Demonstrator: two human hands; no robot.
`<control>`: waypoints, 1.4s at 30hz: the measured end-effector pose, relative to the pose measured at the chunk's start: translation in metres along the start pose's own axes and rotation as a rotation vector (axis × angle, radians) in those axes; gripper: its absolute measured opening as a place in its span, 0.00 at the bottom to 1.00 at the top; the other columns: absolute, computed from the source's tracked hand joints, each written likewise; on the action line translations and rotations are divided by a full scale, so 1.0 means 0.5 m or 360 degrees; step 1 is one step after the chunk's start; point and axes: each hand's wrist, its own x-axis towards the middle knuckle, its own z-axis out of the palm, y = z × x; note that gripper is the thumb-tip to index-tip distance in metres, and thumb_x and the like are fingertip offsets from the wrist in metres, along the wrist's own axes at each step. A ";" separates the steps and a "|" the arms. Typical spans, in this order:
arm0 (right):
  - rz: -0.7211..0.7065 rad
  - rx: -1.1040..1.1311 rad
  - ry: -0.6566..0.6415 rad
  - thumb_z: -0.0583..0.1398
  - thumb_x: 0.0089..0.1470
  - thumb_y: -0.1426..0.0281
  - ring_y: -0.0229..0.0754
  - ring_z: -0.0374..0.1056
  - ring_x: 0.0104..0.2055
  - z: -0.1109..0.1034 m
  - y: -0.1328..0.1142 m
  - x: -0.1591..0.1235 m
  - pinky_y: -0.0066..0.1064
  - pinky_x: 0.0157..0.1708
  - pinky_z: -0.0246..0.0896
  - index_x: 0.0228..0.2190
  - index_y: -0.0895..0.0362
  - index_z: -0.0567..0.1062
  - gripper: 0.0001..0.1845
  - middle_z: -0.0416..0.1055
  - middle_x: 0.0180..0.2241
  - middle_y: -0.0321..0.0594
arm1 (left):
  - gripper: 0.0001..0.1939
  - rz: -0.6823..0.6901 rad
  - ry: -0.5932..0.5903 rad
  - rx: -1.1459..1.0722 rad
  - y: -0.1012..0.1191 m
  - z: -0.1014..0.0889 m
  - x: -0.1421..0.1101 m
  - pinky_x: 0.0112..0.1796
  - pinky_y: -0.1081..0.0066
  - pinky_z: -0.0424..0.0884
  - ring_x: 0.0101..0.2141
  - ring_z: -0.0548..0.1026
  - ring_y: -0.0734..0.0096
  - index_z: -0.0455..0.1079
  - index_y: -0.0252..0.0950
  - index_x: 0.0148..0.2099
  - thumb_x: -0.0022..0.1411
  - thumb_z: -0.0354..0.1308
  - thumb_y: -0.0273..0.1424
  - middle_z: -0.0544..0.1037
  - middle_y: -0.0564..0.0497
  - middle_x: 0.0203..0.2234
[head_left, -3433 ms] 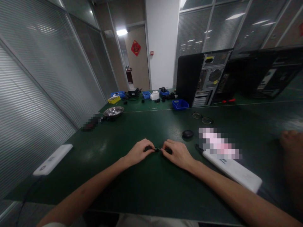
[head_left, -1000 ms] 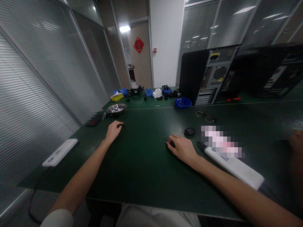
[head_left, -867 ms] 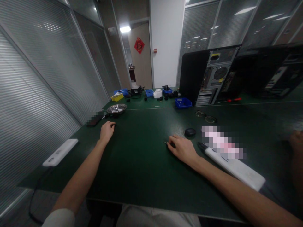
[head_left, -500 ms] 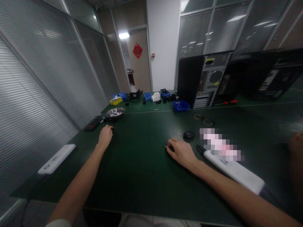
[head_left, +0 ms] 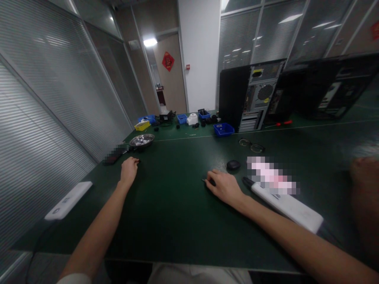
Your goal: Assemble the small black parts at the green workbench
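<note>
A green table [head_left: 177,221] fills the lower view, and right of its centre lies a black computer mouse [head_left: 233,165]. Beyond the mouse stands a black desktop computer tower [head_left: 235,98], its rear grille and slots showing; farther right sits a darker computer case [head_left: 334,92]. On the near right side of the mouse, a long white case [head_left: 290,207] lies at a slant; a similar cabled white case [head_left: 68,201] is well to the mouse's left.

The right hand [head_left: 223,185] is just left of and nearer than the mouse, fingers closed on a slender pointed tool [head_left: 203,180] whose tip points left. The left hand [head_left: 128,172] is well left of the mouse and well apart from the right hand. Its fingers curl at a small dark item [head_left: 139,161]; whether they pinch it, I cannot tell. Another person's hand [head_left: 365,173], blurred, is far right of the mouse.

Just right of the mouse is a pink item [head_left: 269,175], obscured by pixelation. A shiny metal bowl [head_left: 142,145] of small pieces sits beyond and left of the mouse. Beyond the mouse are a blue plastic bin [head_left: 224,134], folded-out eyeglasses [head_left: 257,148] to the right and, farther back, a red-handled screwdriver [head_left: 284,123].
</note>
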 end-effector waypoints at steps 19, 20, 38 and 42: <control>-0.0047 0.0007 0.0045 0.55 0.66 0.61 0.37 0.68 0.33 0.005 0.002 -0.001 0.29 0.28 0.51 0.36 0.53 0.73 0.11 0.72 0.37 0.36 | 0.15 0.0015 0.0051 0.0378 0.035 -0.025 -0.015 0.45 0.58 0.71 0.46 0.73 0.50 0.77 0.34 0.45 0.68 0.49 0.31 0.76 0.38 0.45; -0.0052 0.0007 0.0044 0.55 0.66 0.61 0.37 0.68 0.33 0.005 0.002 -0.001 0.29 0.28 0.51 0.36 0.53 0.73 0.12 0.72 0.38 0.37 | 0.15 -0.0014 0.0068 0.0355 0.034 -0.023 -0.016 0.45 0.59 0.71 0.47 0.73 0.50 0.77 0.34 0.45 0.68 0.49 0.32 0.75 0.38 0.45; -0.0017 0.0002 0.0033 0.55 0.65 0.60 0.39 0.70 0.35 0.004 -0.004 0.001 0.29 0.31 0.54 0.37 0.53 0.74 0.11 0.73 0.38 0.37 | 0.08 0.0925 -0.0517 -0.1017 0.394 -0.058 -0.161 0.45 0.64 0.71 0.43 0.75 0.65 0.75 0.40 0.46 0.70 0.56 0.33 0.78 0.48 0.44; 0.0030 0.0019 0.0034 0.55 0.65 0.61 0.39 0.70 0.35 0.003 -0.012 0.000 0.29 0.32 0.53 0.38 0.53 0.74 0.11 0.74 0.38 0.38 | 0.08 0.1058 -0.0617 -0.1064 0.443 -0.058 -0.202 0.48 0.63 0.69 0.46 0.73 0.65 0.74 0.39 0.45 0.70 0.56 0.34 0.77 0.48 0.43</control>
